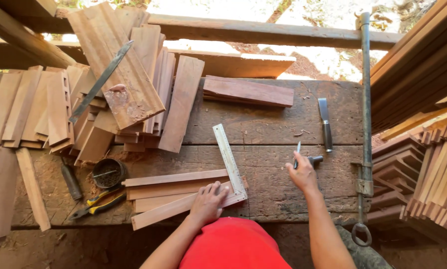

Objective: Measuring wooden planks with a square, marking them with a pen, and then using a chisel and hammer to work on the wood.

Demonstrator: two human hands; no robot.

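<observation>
My left hand (208, 201) lies flat on the topmost of a few long wooden strips (171, 192) on a dark workbench (273, 134). A metal try square (229, 160) rests with its blade across the strips, just right of that hand. My right hand (303, 174) is raised off to the right and grips a pen or pencil (297, 152), tip pointing up. A small dark-handled tool (315, 160) lies on the bench right beside that hand.
A chisel (325, 123) lies on the bench further back. A heap of cut boards (109, 94) with a long file (100, 81) fills the left. Pliers (98, 204) and a round tin (109, 172) sit left of the strips. A bar clamp (366, 114) and stacked mouldings (422, 169) stand right.
</observation>
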